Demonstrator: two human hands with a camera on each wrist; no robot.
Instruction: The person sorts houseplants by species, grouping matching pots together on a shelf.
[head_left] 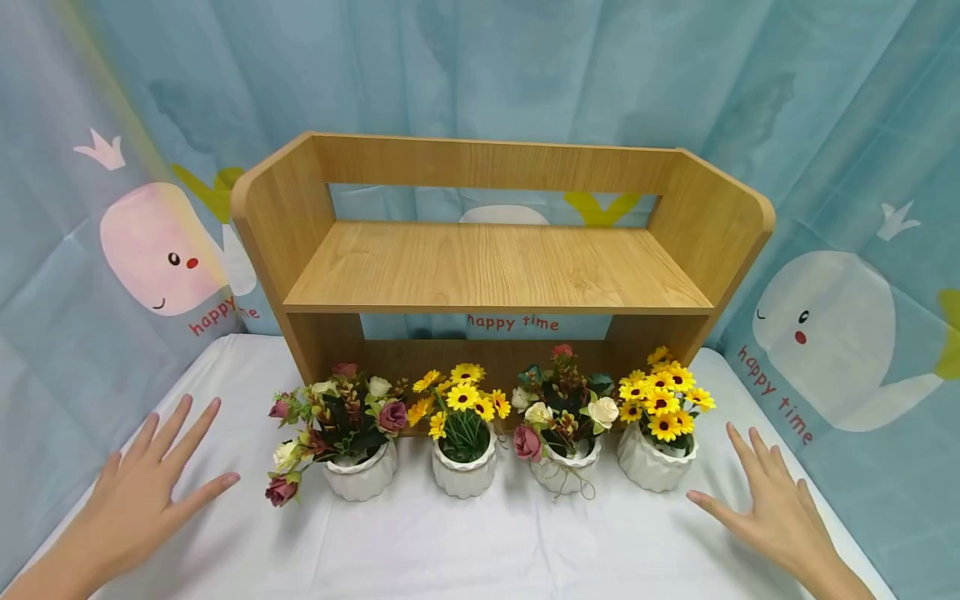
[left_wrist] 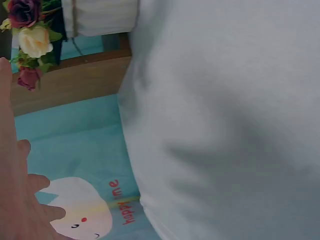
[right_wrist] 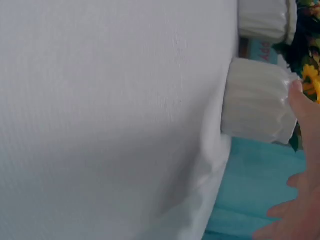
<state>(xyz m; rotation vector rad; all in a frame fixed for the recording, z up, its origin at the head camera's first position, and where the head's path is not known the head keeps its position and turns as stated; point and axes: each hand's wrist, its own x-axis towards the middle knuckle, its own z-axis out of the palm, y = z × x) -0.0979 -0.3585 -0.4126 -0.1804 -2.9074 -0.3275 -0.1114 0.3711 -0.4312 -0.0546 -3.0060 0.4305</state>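
Several white ribbed pots of artificial flowers stand in a row on the white tablecloth (head_left: 480, 550) in front of a wooden shelf (head_left: 495, 267). From the left: a rose pot (head_left: 360, 475), a yellow daisy pot (head_left: 465, 471), another rose pot (head_left: 564, 467), another daisy pot (head_left: 656, 462). My left hand (head_left: 142, 492) hovers open, fingers spread, left of the first rose pot. My right hand (head_left: 772, 508) hovers open, right of the last daisy pot (right_wrist: 257, 100). Neither hand touches anything. The left wrist view shows a rose pot (left_wrist: 100, 17) at top.
The shelf's upper board holds nothing. A blue curtain (head_left: 840, 167) printed with whales and "happy time" hangs behind and at both sides. The table's edges run close outside each hand.
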